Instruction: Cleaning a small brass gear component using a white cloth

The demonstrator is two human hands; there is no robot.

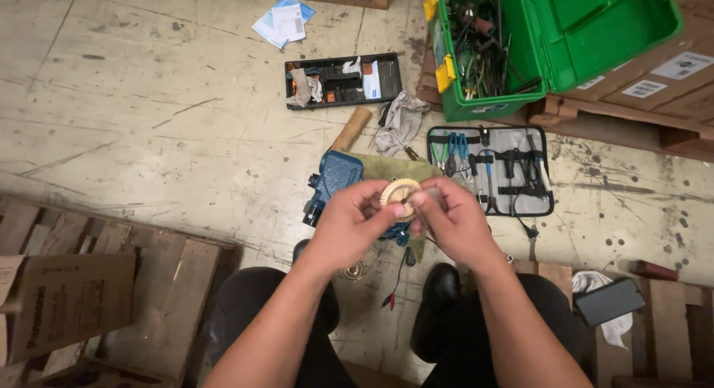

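The person's left hand [355,223] and right hand [452,218] meet in the middle of the view, with a toothed wheel [400,195] pinched between them. Directly beneath the hands lies a power tool [332,181] on a cloth [390,167] on the floor [149,120]. To the right of it lies an opened tool pouch [492,169]. Beyond the pouch stands an open toolbox [550,46] on a pallet [617,109]. Left of the toolbox lies a parts tray [342,80], and a wooden handle [351,129] and a rag [400,120] lie between the tray and the cloth. Papers [282,21] lie beyond the tray. At near left a carton [67,302] rests on boards [178,284]; at near right lies a phone [608,301].
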